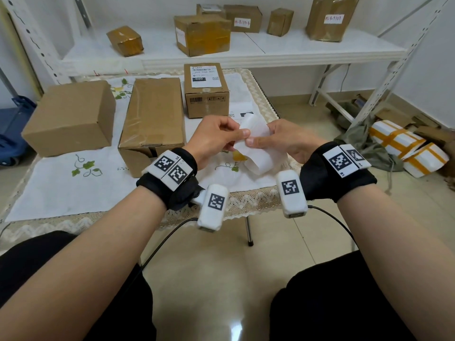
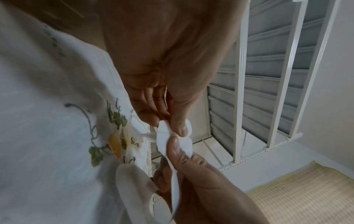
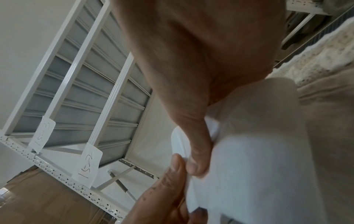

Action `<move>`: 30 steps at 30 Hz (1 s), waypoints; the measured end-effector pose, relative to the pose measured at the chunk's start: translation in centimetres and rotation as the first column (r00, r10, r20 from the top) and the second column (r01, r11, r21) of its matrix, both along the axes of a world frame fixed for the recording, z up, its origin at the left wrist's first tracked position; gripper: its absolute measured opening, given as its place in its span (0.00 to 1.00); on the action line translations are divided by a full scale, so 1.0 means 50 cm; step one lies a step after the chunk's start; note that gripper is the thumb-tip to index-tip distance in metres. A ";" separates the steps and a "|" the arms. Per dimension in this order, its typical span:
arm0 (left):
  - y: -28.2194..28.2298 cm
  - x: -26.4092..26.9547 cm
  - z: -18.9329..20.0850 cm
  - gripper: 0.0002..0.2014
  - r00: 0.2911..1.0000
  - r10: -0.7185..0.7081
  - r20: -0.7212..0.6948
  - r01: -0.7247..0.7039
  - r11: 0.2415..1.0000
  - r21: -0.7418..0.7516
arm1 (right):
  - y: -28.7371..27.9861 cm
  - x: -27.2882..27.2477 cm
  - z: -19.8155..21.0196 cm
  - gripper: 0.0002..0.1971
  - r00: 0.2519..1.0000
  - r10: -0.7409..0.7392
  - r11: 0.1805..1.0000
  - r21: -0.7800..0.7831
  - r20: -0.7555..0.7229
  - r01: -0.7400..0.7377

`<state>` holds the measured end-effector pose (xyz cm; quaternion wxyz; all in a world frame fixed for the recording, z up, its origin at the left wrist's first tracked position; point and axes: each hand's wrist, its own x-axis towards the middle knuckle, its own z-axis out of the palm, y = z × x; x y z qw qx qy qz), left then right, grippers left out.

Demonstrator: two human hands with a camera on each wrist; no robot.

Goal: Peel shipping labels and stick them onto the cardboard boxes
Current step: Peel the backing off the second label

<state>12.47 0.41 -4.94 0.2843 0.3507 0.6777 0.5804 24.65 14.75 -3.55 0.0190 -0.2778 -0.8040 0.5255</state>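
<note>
Over the table's front right part I hold a curled white label sheet between both hands. My left hand pinches its near edge with thumb and fingers. My right hand pinches the same edge right beside it, thumb on top. In the left wrist view the left hand nips a corner of the sheet, with the right thumb just below. In the right wrist view the right hand presses on the sheet. Three cardboard boxes stand on the table: a plain one, a taped one, and a small one bearing a printed label.
The table has a white embroidered cloth with a lace edge. A white metal shelf behind it carries several more boxes. White parcels with orange tape lie on the floor at the right. Cables hang from my wrists.
</note>
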 end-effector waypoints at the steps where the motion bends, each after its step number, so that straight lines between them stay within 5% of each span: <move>1: 0.000 -0.002 0.002 0.08 1.000 0.004 -0.001 -0.004 1.000 -0.004 | 0.003 -0.001 0.000 0.14 1.000 -0.002 1.000 0.012 0.012 0.002; 10: -0.004 -0.006 0.006 0.14 0.999 0.029 -0.045 -0.031 0.999 -0.032 | 0.003 0.003 0.002 0.15 0.999 -0.026 1.000 -0.007 0.036 0.026; 15: -0.003 -0.001 0.005 0.06 1.000 0.006 -0.021 -0.006 1.000 -0.021 | 0.000 0.004 0.005 0.14 0.998 -0.047 0.999 0.009 0.052 0.047; 30: -0.002 0.001 0.007 0.09 0.983 0.020 -0.181 -0.026 0.999 -0.027 | -0.017 -0.001 0.005 0.18 0.999 -0.042 0.999 0.029 0.009 0.042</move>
